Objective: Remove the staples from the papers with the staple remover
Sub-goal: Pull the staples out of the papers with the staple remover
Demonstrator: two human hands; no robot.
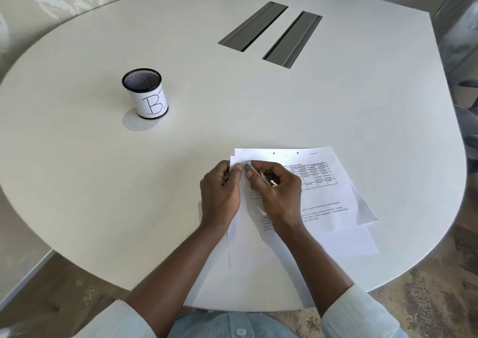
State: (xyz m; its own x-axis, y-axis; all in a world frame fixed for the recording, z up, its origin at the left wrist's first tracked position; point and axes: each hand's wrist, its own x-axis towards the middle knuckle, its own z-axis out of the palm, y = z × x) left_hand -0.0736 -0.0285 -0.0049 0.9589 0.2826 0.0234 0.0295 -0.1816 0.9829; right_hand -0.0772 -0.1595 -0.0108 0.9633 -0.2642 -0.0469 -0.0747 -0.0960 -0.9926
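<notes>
A loose stack of white printed papers (328, 200) lies on the white table (103, 182) in front of me, its top sheet carrying a table and lines of text. My left hand (219, 195) pinches the stack's upper left corner between thumb and fingers. My right hand (276, 192) grips a slim metal staple remover (254, 173), its tip resting at that same corner right beside my left thumb. The staple itself is too small to make out.
A black mesh pen cup (144, 93) with a white label marked "B" stands at the left, well apart from the papers. Two grey cable slots (271, 33) are set into the table at the back. The table's rounded edge runs close on the right and near me.
</notes>
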